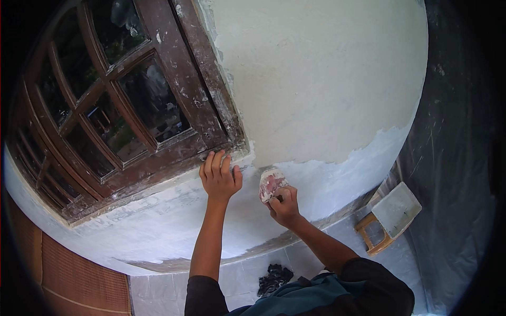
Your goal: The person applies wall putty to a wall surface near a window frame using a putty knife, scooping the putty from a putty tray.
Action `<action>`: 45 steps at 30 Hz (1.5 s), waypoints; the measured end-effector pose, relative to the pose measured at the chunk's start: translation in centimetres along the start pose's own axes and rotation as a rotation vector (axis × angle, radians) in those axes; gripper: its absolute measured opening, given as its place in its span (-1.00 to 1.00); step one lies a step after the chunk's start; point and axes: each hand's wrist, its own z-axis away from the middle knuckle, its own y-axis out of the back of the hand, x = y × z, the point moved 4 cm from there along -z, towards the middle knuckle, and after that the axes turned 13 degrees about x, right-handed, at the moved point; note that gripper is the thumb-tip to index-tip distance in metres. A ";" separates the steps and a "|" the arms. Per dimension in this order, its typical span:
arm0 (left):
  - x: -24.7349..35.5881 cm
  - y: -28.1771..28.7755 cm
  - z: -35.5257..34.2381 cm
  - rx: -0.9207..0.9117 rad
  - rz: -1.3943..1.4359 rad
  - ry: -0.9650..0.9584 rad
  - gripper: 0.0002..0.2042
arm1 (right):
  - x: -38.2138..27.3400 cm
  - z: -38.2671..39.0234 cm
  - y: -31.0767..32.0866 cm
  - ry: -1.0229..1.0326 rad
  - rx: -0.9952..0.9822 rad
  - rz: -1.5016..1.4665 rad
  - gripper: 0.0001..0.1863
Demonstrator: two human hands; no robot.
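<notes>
My left hand rests with fingers stretched on the bottom rail of the dark brown window frame, close to its lower right corner. The hand holds nothing. To the right of it, my right hand is closed round the handle of a plastering trowel. The trowel's reddish blade is smeared with white plaster and lies against or just off the wall, below the window corner; contact cannot be made out. Around it the wall shows smooth whitish plaster above and a bluish-white coat below, with a ragged border between them.
A plaster-stained tray sits on a wooden stool at the right. Dark plastic sheeting hangs at the far right. A crumpled black bundle lies on the tiled floor. A woven brown panel stands lower left.
</notes>
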 end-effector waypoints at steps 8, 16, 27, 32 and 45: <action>-0.1 0.1 0.0 -0.013 0.041 0.030 -0.65 | 0.4 2.2 -3.1 0.077 -0.011 0.100 -0.83; -0.2 0.2 0.4 -0.036 0.042 0.041 -0.67 | 1.3 2.7 -5.3 0.117 -0.072 0.201 -0.84; 0.0 0.0 0.2 -0.024 0.058 0.036 -0.67 | 2.3 6.1 -3.7 0.150 -0.191 0.203 -0.83; -0.1 0.3 0.1 0.009 0.000 0.030 -0.75 | 0.2 3.0 0.8 -0.049 -0.193 -0.023 -0.78; 0.3 0.1 -0.2 -0.031 0.024 0.010 -0.68 | 5.1 -9.6 1.7 -0.201 -0.256 -0.278 -0.83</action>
